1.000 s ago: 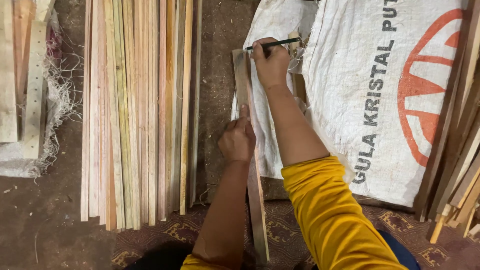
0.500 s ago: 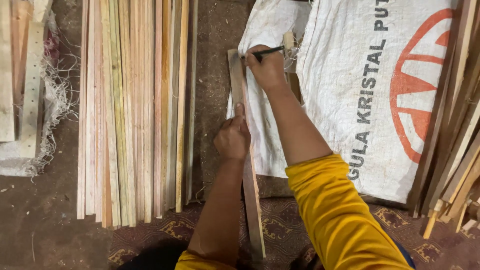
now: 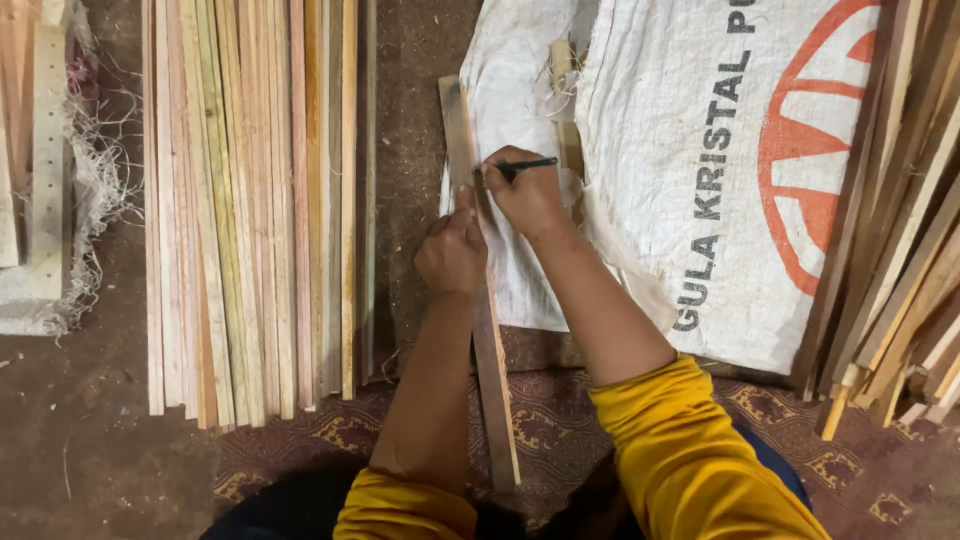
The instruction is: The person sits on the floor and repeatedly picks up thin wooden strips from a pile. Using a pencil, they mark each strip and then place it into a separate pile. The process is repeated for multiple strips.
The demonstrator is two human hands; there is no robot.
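A long thin wooden strip (image 3: 492, 380) lies lengthwise in front of me, its far end resting on a white woven sack (image 3: 700, 150). My left hand (image 3: 452, 250) presses down on the strip about midway, fingers closed against it. Just beyond, my right hand (image 3: 528, 192) grips a dark pencil (image 3: 530, 163), its tip touching the strip's right edge. Both sleeves are yellow.
A row of many pale wooden slats (image 3: 255, 200) lies side by side to the left on the dirt floor. More sticks (image 3: 900, 270) are piled at the right edge. A board with holes (image 3: 45, 150) and frayed fibres lie far left. A patterned mat (image 3: 770, 420) is under me.
My right hand with the pencil has drawn back along the strip toward me, from its far end to just beyond my left hand. The left hand stays pressed on the strip.
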